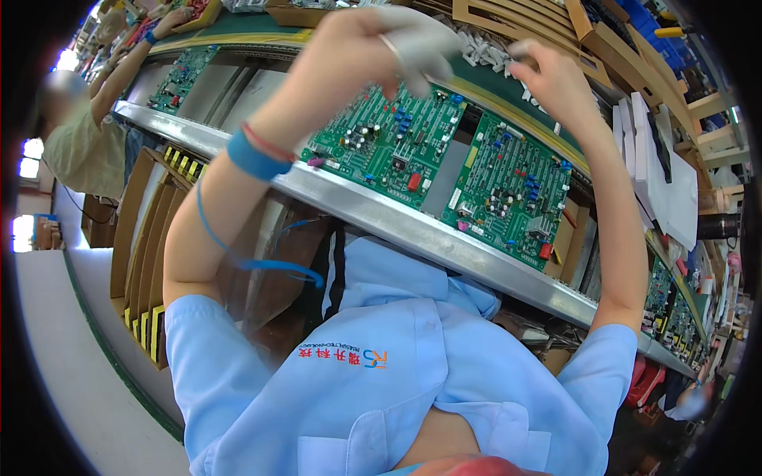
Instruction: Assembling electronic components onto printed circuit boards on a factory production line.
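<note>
My left hand [389, 54], in a whitish glove or finger covers, is raised over a green circuit board [373, 151]. Motion smears its fingers, so what it holds, if anything, does not show. A blue wrist strap [255, 156] with a cord circles that wrist. My right hand [549, 75] is beside a pile of small white parts [486, 54] at the back of the line. Its fingers are curled in toward each other, a white cover on one fingertip; anything between them is too small to make out. Below it lies a second green circuit board [512, 186].
A metal rail [381, 214] runs along the boards' near edge. Cardboard trays [548, 32] and white foam sheets [671, 174] stand at the back right. A divided carton [147, 262] is at my left. Another person [87, 143] works farther left, near another circuit board [181, 78].
</note>
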`<state>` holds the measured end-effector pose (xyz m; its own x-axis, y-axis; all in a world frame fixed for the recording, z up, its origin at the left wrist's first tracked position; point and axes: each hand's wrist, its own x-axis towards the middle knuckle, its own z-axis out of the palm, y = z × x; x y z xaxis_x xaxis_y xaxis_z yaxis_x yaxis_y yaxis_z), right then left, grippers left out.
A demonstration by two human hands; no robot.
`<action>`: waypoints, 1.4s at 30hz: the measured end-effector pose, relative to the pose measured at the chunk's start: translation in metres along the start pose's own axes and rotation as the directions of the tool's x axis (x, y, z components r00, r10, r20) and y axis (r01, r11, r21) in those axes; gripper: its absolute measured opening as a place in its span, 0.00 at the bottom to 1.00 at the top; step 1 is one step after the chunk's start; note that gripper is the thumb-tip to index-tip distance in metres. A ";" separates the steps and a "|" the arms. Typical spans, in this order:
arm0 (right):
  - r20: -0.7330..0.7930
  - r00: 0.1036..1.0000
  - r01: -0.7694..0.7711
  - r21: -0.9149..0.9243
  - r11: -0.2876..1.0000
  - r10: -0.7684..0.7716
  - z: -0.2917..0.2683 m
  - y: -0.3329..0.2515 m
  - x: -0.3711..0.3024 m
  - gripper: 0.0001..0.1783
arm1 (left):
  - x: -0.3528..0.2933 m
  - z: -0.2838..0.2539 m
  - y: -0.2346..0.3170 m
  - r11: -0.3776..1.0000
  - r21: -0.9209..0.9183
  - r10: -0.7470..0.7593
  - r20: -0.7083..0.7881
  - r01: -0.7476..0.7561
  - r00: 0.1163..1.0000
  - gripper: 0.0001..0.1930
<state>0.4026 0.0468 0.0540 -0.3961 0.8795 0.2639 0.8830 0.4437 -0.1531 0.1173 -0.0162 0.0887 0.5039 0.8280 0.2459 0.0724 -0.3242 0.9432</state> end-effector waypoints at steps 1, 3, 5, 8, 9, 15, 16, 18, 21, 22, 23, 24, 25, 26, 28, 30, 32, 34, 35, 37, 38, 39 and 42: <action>0.050 0.996 -0.071 -0.081 0.994 0.075 0.013 0.021 -0.001 0.18 | 0.007 -0.030 -0.021 0.949 -0.276 -0.163 -0.026 0.149 0.986 0.13; 0.093 0.983 -0.139 -0.167 0.976 0.156 0.038 0.039 -0.004 0.18 | 0.026 -0.045 -0.059 0.992 0.045 -0.111 -0.123 0.117 0.986 0.12; 0.110 0.947 -0.256 -0.304 0.917 0.301 0.054 0.045 -0.010 0.15 | 0.042 -0.052 -0.080 0.764 0.636 0.061 -0.235 0.107 0.970 0.11; -0.069 0.995 -0.077 -0.176 0.981 0.066 0.072 0.051 -0.015 0.10 | 0.074 -0.043 -0.106 0.526 0.845 0.256 -0.052 -0.094 0.965 0.10; -0.070 0.996 -0.073 -0.174 0.982 0.062 0.073 0.048 -0.013 0.10 | 0.087 -0.044 -0.122 0.438 0.888 0.298 -0.001 -0.136 0.954 0.09; 0.016 0.995 -0.093 -0.261 0.961 0.101 0.075 0.037 -0.012 0.06 | 0.150 -0.012 -0.171 0.230 0.972 0.005 -0.055 0.052 0.998 0.10; 0.032 0.994 -0.091 -0.256 0.962 0.103 0.074 0.037 -0.014 0.06 | 0.150 -0.010 -0.175 0.246 0.967 0.026 -0.068 0.060 0.997 0.09; 0.051 0.999 0.018 -0.261 0.965 -0.005 0.070 0.035 -0.017 0.08 | 0.152 -0.011 -0.181 0.286 0.955 0.047 -0.090 0.073 0.995 0.12; 0.064 0.997 -0.038 -0.061 0.997 0.042 0.066 0.034 -0.013 0.10 | 0.158 -0.023 -0.193 0.479 0.878 0.041 -0.052 0.026 0.998 0.17; 0.054 0.996 -0.070 -0.022 0.997 0.071 0.070 0.042 -0.011 0.09 | 0.158 -0.022 -0.194 0.476 0.879 0.029 -0.054 0.034 0.998 0.17; 0.061 0.996 -0.059 -0.010 0.998 0.059 0.072 0.046 -0.010 0.09 | 0.155 -0.021 -0.185 0.559 0.829 0.041 -0.013 -0.013 0.999 0.18; 0.048 0.998 -0.046 0.016 0.999 0.045 0.074 0.049 -0.009 0.09 | 0.149 -0.023 -0.175 0.635 0.770 0.058 0.024 -0.056 0.998 0.19; 0.036 0.999 -0.042 0.041 0.998 0.040 0.075 0.054 -0.009 0.09 | 0.135 -0.015 -0.142 0.633 0.773 0.046 0.018 -0.043 0.999 0.19; -0.014 0.999 -0.048 0.153 0.987 0.051 0.076 0.063 -0.011 0.09 | 0.117 0.000 -0.092 0.605 0.796 0.099 -0.042 -0.026 0.994 0.19; 0.100 0.986 -0.155 0.247 0.957 0.135 0.071 0.053 -0.006 0.10 | 0.087 -0.016 -0.074 0.744 0.666 0.165 -0.103 -0.055 0.981 0.18; 0.190 0.965 -0.234 0.314 0.920 0.181 0.068 0.051 -0.002 0.09 | 0.060 -0.040 -0.075 0.933 0.359 0.038 -0.213 0.042 0.976 0.13; 0.121 0.980 -0.187 0.285 0.940 0.158 0.064 0.040 0.002 0.08 | 0.033 -0.041 -0.058 0.954 0.157 -0.177 -0.395 0.256 0.901 0.09; 0.011 0.996 -0.083 0.299 0.951 0.083 0.059 0.010 0.011 0.06 | 0.002 -0.054 -0.055 0.945 0.093 -0.231 -0.490 0.314 0.840 0.09; -0.009 1.000 -0.022 0.324 0.946 0.026 0.062 -0.009 0.019 0.07 | -0.023 -0.066 -0.065 0.935 0.141 -0.211 -0.512 0.324 0.833 0.11; -0.080 0.992 0.114 0.304 0.946 -0.094 0.073 -0.044 0.037 0.09 | -0.047 -0.072 -0.079 0.928 0.181 -0.189 -0.523 0.325 0.831 0.13; -0.087 0.988 0.147 0.286 0.947 -0.127 0.080 -0.057 0.046 0.08 | -0.056 -0.067 -0.077 0.939 0.068 -0.251 -0.533 0.337 0.808 0.13; -0.063 0.989 0.145 0.239 0.960 -0.133 0.084 -0.071 0.053 0.07 | -0.065 -0.064 -0.078 0.938 -0.046 -0.315 -0.534 0.345 0.785 0.14; -0.087 0.981 0.186 0.181 0.966 -0.173 0.111 -0.089 0.074 0.07 | -0.090 -0.066 -0.096 0.939 0.010 -0.287 -0.526 0.344 0.801 0.11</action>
<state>0.2673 0.0914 -0.0187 -0.5195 0.7711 0.3681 0.7332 0.6235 -0.2715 0.0082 -0.0297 -0.0090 -0.0701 0.9966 0.0433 0.2501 -0.0244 0.9679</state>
